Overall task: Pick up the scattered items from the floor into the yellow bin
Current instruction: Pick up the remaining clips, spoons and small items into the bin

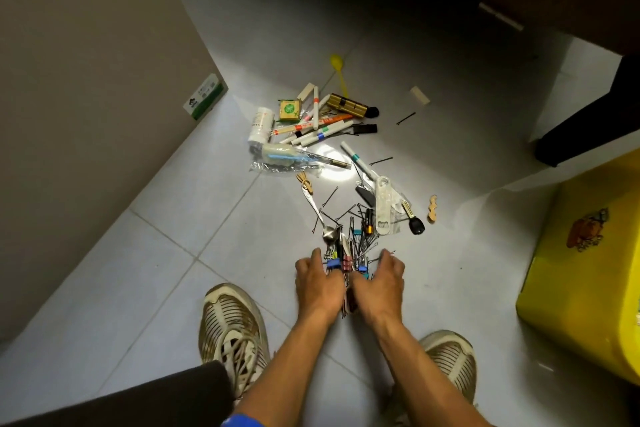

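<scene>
- The left hand (318, 282) and right hand (379, 282) cup together, fingers curled around a heap of binder clips and hairpins (346, 262) on the floor (173, 270).
- Markers (311, 130), a metal spoon (320, 215) and a white opener (383, 204) lie scattered toward twelve o'clock.
- The yellow bin (585, 288) stands at three o'clock; its inside is out of sight.
</scene>
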Demonstrator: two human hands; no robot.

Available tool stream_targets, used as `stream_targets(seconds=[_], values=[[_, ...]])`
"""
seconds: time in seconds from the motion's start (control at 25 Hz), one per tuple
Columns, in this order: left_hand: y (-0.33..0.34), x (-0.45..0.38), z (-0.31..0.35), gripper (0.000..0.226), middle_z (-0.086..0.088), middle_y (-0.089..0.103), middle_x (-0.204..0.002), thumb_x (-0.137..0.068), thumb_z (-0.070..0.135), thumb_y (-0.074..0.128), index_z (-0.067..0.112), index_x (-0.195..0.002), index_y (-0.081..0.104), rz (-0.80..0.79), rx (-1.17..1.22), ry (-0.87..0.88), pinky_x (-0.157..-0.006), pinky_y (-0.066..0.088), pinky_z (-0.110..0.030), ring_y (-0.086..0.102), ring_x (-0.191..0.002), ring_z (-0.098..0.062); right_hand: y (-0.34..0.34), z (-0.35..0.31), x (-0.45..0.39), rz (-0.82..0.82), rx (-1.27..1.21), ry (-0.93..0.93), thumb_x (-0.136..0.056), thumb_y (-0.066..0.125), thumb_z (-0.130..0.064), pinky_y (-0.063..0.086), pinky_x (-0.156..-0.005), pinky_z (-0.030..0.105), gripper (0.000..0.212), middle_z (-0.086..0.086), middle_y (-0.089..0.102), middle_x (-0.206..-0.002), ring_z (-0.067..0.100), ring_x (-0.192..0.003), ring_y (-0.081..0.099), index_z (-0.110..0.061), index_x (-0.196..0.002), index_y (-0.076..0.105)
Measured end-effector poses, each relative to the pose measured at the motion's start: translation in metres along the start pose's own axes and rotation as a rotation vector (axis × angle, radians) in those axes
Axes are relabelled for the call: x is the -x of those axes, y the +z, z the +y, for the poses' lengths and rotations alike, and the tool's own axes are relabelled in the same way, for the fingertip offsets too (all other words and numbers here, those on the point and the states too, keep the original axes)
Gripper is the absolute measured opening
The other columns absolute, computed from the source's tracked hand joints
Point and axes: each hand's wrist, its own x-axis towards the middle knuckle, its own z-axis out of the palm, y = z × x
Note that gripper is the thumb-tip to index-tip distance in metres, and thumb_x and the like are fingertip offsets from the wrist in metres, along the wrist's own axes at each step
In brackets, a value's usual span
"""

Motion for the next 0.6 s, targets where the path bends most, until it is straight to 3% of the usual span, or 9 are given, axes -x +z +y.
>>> stream_targets(seconds=[0.04,0.12,0.2,0.32,0.36,0.44,0.6], values=[[0.004,0.0,0.001,0.037,-0.003,0.038,-0.131,-0.092,0.015,0.042,0.027,-0.127,0.048,-0.032,0.099,0.004,-0.106,0.037,-0.031,0.046,-0.123,-0.023,0.005,-0.003,0.001,-0.042,-0.05,-0.04,-0.086,0.065,-0.023,0.043,-0.107,0.039,0.058,0.008,0.039,-0.136,0.025,-0.121,0.049,-0.016,-0.139,0.043],[0.008,-0.002,0.003,0.034,-0.008,0.047,-0.124,-0.095,0.012,0.039,0.025,-0.12,0.056,-0.043,0.279,0.006,-0.101,0.045,-0.033,0.056,-0.111,-0.022,0.015,-0.008,0.002,-0.125,-0.187,-0.058,-0.089,0.06,-0.016,0.049,-0.099,0.038,0.043,0.009,0.05,-0.125,0.021,-0.107,0.059,-0.022,-0.13,0.051],[0.007,-0.004,0.004,0.032,-0.007,0.054,-0.118,-0.097,0.014,0.04,0.026,-0.118,0.061,-0.033,0.385,-0.018,-0.089,0.05,-0.027,0.06,-0.104,-0.018,0.022,-0.011,0.0,-0.19,-0.278,-0.034,-0.089,0.057,-0.014,0.051,-0.095,0.035,0.042,0.007,0.056,-0.118,0.018,-0.103,0.061,-0.028,-0.128,0.054],[0.007,-0.01,0.002,0.023,-0.006,0.064,-0.109,-0.1,0.017,0.041,0.019,-0.109,0.063,0.004,0.446,-0.057,-0.074,0.048,-0.018,0.063,-0.096,-0.015,0.026,-0.009,-0.005,-0.189,-0.343,-0.023,-0.091,0.059,-0.014,0.049,-0.075,0.011,0.022,0.005,0.055,-0.112,0.009,-0.093,0.06,-0.028,-0.107,0.06],[0.01,-0.012,0.001,0.022,-0.005,0.067,-0.103,-0.101,0.016,0.042,0.016,-0.107,0.063,0.02,0.467,-0.072,-0.071,0.048,-0.017,0.065,-0.092,-0.015,0.027,-0.007,-0.007,-0.182,-0.375,-0.013,-0.092,0.059,-0.015,0.048,-0.071,0.008,0.018,0.006,0.057,-0.11,0.009,-0.092,0.061,-0.027,-0.105,0.06],[0.012,-0.013,0.001,0.019,-0.003,0.07,-0.094,-0.1,0.014,0.044,0.011,-0.103,0.063,0.039,0.499,-0.102,-0.063,0.047,-0.014,0.065,-0.084,-0.013,0.03,-0.006,-0.01,-0.19,-0.46,0.015,-0.095,0.056,-0.014,0.051,-0.076,0.015,0.014,0.006,0.065,-0.107,0.015,-0.096,0.065,-0.019,-0.108,0.061],[0.016,-0.005,0.007,0.018,-0.005,0.07,-0.096,-0.101,0.014,0.045,0.011,-0.103,0.062,0.064,0.531,-0.088,-0.069,0.05,-0.02,0.066,-0.087,-0.013,0.021,-0.007,-0.011,-0.2,-0.563,0.03,-0.1,0.05,-0.015,0.049,-0.067,0.011,0.012,0.004,0.071,-0.096,0.013,-0.087,0.068,-0.015,-0.101,0.062]])
